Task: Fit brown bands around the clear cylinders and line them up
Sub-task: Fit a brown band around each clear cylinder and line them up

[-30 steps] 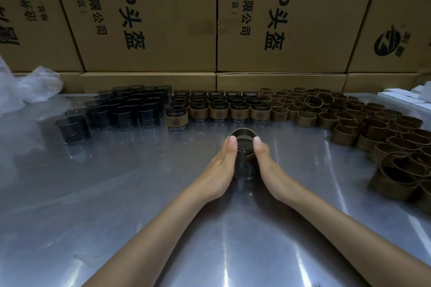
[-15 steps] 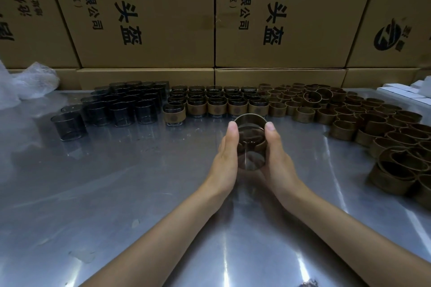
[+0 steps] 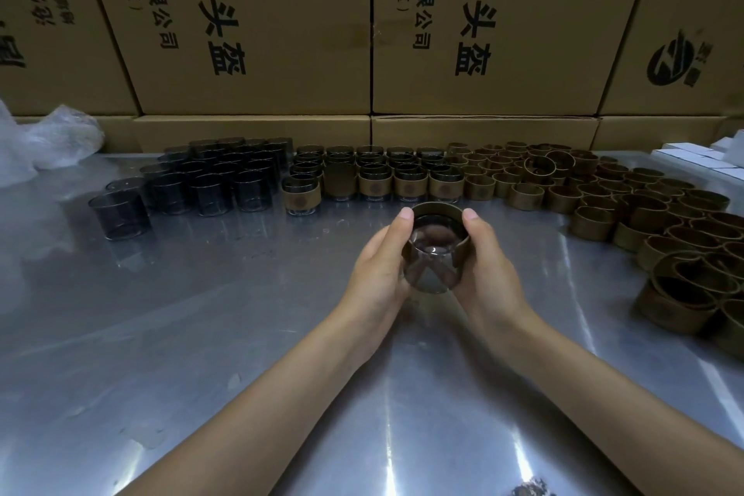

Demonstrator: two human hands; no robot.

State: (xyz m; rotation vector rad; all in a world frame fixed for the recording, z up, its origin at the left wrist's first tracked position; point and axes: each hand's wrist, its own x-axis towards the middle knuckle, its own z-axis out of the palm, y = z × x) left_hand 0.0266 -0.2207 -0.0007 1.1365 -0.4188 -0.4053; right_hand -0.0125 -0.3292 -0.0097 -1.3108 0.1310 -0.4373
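Observation:
Both hands hold one clear cylinder (image 3: 431, 266) tilted toward me above the metal table (image 3: 201, 334). A brown band (image 3: 437, 209) sits around its upper part. My left hand (image 3: 380, 266) cups its left side, and my right hand (image 3: 489, 266) cups its right side. Rows of banded cylinders (image 3: 374, 179) stand at the back middle. Bare clear cylinders (image 3: 201, 181) are grouped at the back left. Loose brown bands (image 3: 604, 197) are spread over the back right and right edge.
Stacked cardboard boxes (image 3: 282, 32) form a wall behind the table. A crumpled clear plastic bag (image 3: 44, 141) lies at the far left. White boxes (image 3: 708, 161) sit at the far right.
The cylinder was lifted off the table and tilted toward me between both hands, and the band now sits around its upper part.

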